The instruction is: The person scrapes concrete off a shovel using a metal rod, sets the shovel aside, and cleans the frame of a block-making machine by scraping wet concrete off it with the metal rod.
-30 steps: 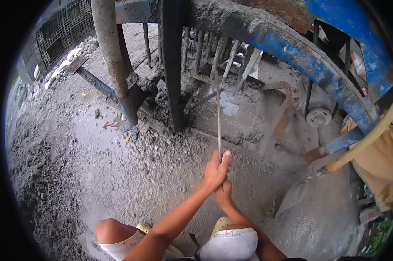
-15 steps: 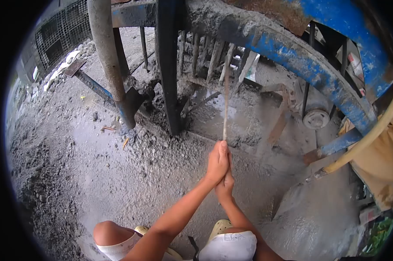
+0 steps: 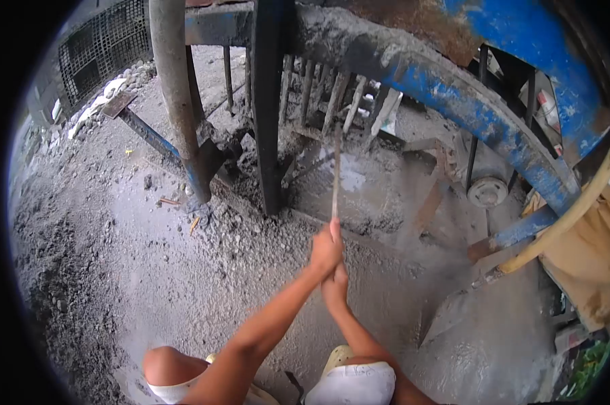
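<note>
Both hands are closed around a thin, mud-coloured stick [image 3: 337, 179] that points away from me. My left hand [image 3: 326, 252] grips it in front, thumb along the shaft. Just behind and below, my right hand [image 3: 335, 286] wraps the near end, partly hidden by the left. The stick reaches over a shallow wet pit [image 3: 349, 177] of grey slurry, towards a row of mud-caked bars [image 3: 332, 98]. Whether its far tip touches the bars or the slurry, I cannot tell.
A blue, mud-crusted machine frame [image 3: 480, 101] arches above, with a dark upright post [image 3: 267, 115] and a grey pipe [image 3: 172, 81] on the left. A pulley wheel [image 3: 487, 192] sits at right, near a yellowish hose [image 3: 562, 226]. Wet gravel [image 3: 163, 270] covers the ground.
My hands and the stick have shifted left, and the stick's far end has come slightly back towards me. Both hands keep their hold. The view has shifted slightly.
</note>
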The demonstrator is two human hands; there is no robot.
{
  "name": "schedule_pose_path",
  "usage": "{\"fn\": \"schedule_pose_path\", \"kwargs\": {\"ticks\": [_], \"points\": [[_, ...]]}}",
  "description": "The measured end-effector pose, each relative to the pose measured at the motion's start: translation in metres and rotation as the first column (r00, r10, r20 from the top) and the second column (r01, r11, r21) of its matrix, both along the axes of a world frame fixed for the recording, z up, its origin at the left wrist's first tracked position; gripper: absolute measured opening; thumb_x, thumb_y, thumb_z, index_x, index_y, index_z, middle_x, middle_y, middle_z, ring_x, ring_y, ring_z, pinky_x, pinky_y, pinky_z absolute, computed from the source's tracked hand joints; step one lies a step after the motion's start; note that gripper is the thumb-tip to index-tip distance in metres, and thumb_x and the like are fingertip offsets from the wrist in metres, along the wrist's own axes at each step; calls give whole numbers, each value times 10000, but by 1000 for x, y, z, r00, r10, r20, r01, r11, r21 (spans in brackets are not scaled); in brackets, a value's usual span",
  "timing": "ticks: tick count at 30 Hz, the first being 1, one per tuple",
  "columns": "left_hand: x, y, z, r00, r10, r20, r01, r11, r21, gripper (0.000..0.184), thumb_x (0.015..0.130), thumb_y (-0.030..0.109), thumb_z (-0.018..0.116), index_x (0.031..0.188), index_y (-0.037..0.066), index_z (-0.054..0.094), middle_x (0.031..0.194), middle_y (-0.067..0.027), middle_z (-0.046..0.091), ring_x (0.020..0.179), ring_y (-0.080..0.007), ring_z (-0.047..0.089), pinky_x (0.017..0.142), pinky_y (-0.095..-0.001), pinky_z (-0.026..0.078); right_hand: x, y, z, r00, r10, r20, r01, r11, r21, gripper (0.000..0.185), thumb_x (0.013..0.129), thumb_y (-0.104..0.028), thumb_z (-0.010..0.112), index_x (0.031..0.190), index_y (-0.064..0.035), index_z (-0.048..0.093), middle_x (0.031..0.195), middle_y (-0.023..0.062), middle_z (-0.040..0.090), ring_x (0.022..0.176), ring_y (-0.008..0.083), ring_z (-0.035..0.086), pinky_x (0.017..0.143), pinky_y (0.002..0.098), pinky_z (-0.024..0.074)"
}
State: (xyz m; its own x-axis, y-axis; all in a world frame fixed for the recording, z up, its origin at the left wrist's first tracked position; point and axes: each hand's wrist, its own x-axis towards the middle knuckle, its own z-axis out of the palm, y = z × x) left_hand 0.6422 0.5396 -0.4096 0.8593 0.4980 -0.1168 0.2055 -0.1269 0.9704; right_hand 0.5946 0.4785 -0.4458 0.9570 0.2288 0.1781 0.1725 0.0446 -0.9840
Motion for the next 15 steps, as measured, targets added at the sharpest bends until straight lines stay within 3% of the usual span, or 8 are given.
{"fn": "schedule_pose_path", "kwargs": {"ticks": [1,3,4,6,7,11,14,15], "points": [[-8,-5,8,992,7,129,-22,993,117,531,906,417,257,793,-20,537,614,-207,548,605,-395,554,571,-451,419,1,5,12,999,27,43,-32,994,108,305,890,-139,391,1169,-14,393,1077,71,474,970,133,478,789,269,399],[-28,-9,30,965,-126,230,116,992,55,530,900,427,277,782,-19,537,623,-214,547,631,-411,549,593,-457,417,-11,-2,22,996,42,81,-64,956,286,283,890,-154,396,1133,-12,413,1094,74,479,974,111,470,801,252,383],[-25,-8,25,938,-163,305,137,985,104,533,900,432,280,768,-18,534,619,-211,549,629,-411,548,594,-457,417,-3,-1,18,998,63,4,-63,997,44,313,875,-141,415,1157,-8,395,1042,101,507,923,148,502,762,277,405],[6,12,-3,993,23,-119,-39,990,-135,502,906,405,299,740,-16,518,589,-188,539,603,-374,556,579,-440,421,10,-1,6,985,33,-166,-102,900,-424,390,846,-117,453,1205,0,358,938,153,564,821,222,567,684,328,450],[16,14,-11,996,-10,-91,9,1000,-12,531,909,419,266,723,-15,508,562,-157,523,568,-326,553,558,-417,419,11,-1,19,989,26,-145,-89,889,-448,391,843,-141,460,1194,2,365,903,169,576,795,226,573,670,325,453],[-9,-3,45,953,-92,288,89,996,24,634,895,491,180,738,-26,513,561,-160,515,539,-345,518,552,-423,411,2,-7,36,922,-66,383,139,976,-166,355,834,-130,463,1160,-8,392,853,169,596,768,265,602,619,337,453],[9,7,-6,992,-107,-69,107,994,8,626,898,474,187,793,-30,542,638,-204,551,622,-383,546,609,-432,425,13,-2,-11,969,-81,-235,5,952,-307,391,831,-141,466,1185,-14,358,826,191,599,736,319,604,596,363,454],[17,9,-44,994,-22,-105,15,998,-64,643,895,480,184,882,-39,562,738,-255,569,742,-410,561,675,-440,427,16,-4,-38,986,-26,-162,-32,937,-347,425,825,-156,469,1202,-21,325,802,201,597,719,331,600,588,378,451]]}}
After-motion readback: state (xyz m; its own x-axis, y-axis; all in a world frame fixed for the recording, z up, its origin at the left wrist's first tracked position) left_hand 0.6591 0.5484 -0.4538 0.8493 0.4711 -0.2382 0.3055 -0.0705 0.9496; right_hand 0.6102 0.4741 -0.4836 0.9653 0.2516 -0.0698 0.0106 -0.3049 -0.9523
